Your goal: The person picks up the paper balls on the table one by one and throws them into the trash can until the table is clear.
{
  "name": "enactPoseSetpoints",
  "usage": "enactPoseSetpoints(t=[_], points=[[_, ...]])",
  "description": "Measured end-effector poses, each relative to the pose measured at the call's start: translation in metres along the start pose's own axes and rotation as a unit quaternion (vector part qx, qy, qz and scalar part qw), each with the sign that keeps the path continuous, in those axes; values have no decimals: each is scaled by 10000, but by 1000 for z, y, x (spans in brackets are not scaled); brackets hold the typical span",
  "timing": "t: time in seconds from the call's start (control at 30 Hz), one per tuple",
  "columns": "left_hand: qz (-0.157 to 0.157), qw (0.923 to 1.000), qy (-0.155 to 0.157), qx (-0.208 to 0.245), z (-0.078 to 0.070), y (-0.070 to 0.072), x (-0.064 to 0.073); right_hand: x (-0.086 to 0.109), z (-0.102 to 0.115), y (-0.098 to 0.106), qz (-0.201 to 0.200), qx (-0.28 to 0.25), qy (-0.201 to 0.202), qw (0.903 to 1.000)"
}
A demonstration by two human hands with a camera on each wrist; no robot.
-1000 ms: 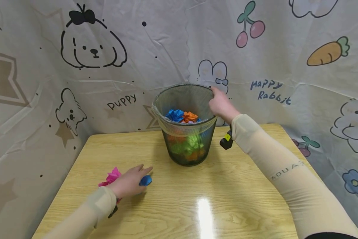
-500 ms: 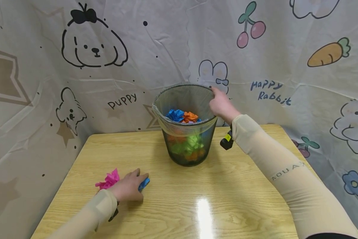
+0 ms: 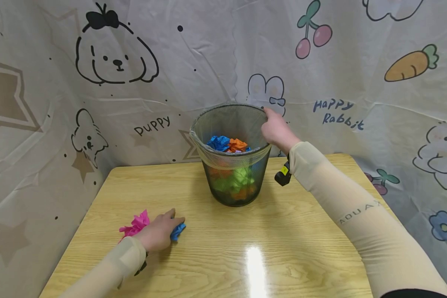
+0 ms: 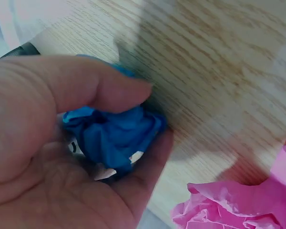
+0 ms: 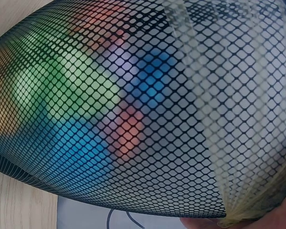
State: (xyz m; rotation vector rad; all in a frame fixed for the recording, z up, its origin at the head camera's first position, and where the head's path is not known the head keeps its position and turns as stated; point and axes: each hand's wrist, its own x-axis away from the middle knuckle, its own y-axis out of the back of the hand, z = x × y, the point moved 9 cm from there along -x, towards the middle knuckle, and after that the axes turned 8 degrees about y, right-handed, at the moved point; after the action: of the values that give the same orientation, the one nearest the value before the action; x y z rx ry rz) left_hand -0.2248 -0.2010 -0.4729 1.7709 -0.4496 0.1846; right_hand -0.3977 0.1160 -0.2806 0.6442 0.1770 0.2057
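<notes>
My left hand [image 3: 157, 234] is low over the left part of the table. Its thumb and fingers curl round a crumpled ball of blue paper [image 4: 109, 138], which shows in the left wrist view. Right beside it, on the table, lies crumpled pink paper [image 3: 136, 223], partly covered by the hand in the head view. A dark mesh wastebasket [image 3: 261, 167] with a clear liner stands upright at the back. My right hand [image 3: 278, 131] grips the right side of its rim, with some fingers hidden. Blue and orange crumpled papers [image 3: 238, 145] show inside the basket.
The wooden table [image 3: 301, 248] ends at a printed cloth backdrop [image 3: 208, 49] behind and at the sides. Green and orange papers [image 3: 238, 178] show through the mesh. A black wrist device [image 3: 283, 176] hangs beside the basket.
My left hand has shifted slightly left, and its spread fingers have closed round the blue paper. The right hand and wastebasket have stayed in place.
</notes>
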Motion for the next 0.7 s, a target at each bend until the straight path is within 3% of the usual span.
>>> enactPoseSetpoints(t=[0.27,0.57,0.7], points=[[-437,9987,-203,166,-6,13,-2,-1,1,0,30,-1,-44,10000],[-582,9975,-258,299,-8,32,0,-1,1,1,11,-10,-55,10000],[-833,9952,-431,265,-9,44,2,-1,1,0,18,10,-43,10000]])
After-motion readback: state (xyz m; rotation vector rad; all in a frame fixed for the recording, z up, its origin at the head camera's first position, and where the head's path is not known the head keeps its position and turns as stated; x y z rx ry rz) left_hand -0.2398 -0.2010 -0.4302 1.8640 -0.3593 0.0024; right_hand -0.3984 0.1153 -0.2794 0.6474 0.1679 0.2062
